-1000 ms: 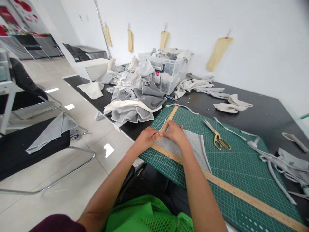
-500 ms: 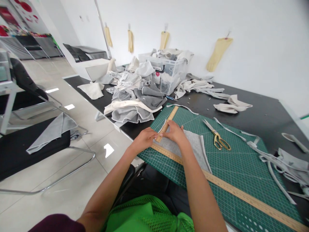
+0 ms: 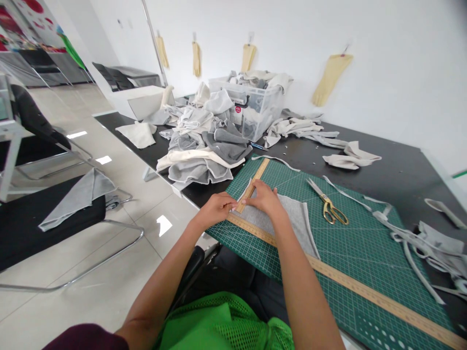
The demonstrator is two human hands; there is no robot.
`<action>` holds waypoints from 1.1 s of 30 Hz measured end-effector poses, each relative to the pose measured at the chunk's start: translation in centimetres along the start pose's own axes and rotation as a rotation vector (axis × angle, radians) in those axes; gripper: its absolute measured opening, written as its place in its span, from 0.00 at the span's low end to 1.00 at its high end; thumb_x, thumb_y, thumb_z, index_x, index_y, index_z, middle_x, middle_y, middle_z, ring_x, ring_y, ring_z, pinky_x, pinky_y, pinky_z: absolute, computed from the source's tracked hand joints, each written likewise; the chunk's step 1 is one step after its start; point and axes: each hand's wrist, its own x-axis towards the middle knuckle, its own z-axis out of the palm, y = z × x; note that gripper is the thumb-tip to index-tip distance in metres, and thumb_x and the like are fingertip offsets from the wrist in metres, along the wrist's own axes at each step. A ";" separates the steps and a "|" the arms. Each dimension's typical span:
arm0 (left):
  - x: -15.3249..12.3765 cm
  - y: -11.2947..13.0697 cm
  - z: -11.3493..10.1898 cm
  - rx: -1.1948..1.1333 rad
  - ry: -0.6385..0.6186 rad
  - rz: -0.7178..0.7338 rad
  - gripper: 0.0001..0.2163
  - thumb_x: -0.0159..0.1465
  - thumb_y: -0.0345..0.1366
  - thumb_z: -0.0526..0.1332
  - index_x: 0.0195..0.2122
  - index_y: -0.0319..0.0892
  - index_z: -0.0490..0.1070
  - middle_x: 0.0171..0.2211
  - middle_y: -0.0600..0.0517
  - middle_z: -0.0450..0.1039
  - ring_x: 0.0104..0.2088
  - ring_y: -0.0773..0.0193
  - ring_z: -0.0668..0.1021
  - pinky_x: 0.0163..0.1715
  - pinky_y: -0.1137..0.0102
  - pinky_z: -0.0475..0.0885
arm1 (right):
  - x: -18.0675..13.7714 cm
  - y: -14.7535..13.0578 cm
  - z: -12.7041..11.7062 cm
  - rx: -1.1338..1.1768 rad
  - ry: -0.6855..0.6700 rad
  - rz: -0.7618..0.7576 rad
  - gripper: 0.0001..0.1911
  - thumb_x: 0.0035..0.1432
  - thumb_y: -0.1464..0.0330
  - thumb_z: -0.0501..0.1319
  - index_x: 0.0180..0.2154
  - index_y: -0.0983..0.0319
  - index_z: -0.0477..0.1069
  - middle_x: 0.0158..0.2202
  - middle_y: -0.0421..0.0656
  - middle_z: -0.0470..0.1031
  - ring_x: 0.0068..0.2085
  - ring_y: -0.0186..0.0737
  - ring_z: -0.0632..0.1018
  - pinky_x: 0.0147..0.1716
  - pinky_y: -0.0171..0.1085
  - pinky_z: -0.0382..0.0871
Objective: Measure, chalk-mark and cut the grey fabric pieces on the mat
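Observation:
A piece of grey cloth (image 3: 295, 216) lies flat on the green cutting mat (image 3: 350, 248). Across its left part runs a short wooden ruler (image 3: 261, 170), and a long wooden ruler (image 3: 365, 292) lies along its near edge. My right hand (image 3: 265, 198) holds the short ruler down, thumb on the near side and fingers on the far side. Just left of that ruler, my left hand (image 3: 219, 206) is closed, its fingertips pinching the cloth's left edge; the exact grip is small and partly hidden. Gold-handled scissors (image 3: 328, 204) rest on the mat to the right.
Behind the mat a heap of grey and cream cloth pieces (image 3: 204, 146) stands beside a clear plastic bin (image 3: 268, 109) full of cloth. Cloth strips (image 3: 412, 238) lie at the right. A chair (image 3: 54, 218) with grey cloth on it is at the left.
Both hands stay almost in place, at the short ruler and the cloth edge. The view has shifted very slightly. Something green appears in the far left background.

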 end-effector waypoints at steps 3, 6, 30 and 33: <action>-0.1 -0.4 0.1 -0.035 0.051 -0.033 0.09 0.67 0.30 0.60 0.36 0.42 0.81 0.32 0.50 0.78 0.35 0.64 0.78 0.36 0.70 0.71 | 0.0 0.1 0.1 0.004 0.010 -0.008 0.39 0.48 0.51 0.72 0.59 0.54 0.63 0.66 0.51 0.63 0.64 0.60 0.66 0.61 0.69 0.50; -0.1 -1.0 0.2 -0.052 0.175 -0.064 0.08 0.67 0.32 0.60 0.38 0.43 0.81 0.33 0.50 0.79 0.33 0.65 0.79 0.34 0.71 0.71 | -0.1 0.2 0.1 0.007 0.017 -0.016 0.38 0.48 0.51 0.71 0.57 0.55 0.65 0.65 0.51 0.64 0.63 0.60 0.66 0.61 0.68 0.50; 0.7 3.6 4.6 -0.086 0.129 -0.055 0.11 0.67 0.26 0.56 0.36 0.42 0.78 0.37 0.52 0.80 0.38 0.64 0.79 0.40 0.71 0.71 | -0.3 0.2 -0.1 0.011 0.046 -0.022 0.30 0.52 0.55 0.69 0.55 0.57 0.70 0.67 0.51 0.63 0.64 0.58 0.66 0.62 0.68 0.48; 0.8 3.5 4.6 -0.101 0.140 -0.105 0.10 0.66 0.27 0.57 0.36 0.42 0.78 0.37 0.52 0.80 0.37 0.64 0.79 0.40 0.71 0.70 | -0.2 0.4 -0.2 0.009 0.042 -0.027 0.30 0.52 0.55 0.69 0.55 0.56 0.70 0.67 0.51 0.63 0.65 0.58 0.65 0.63 0.68 0.48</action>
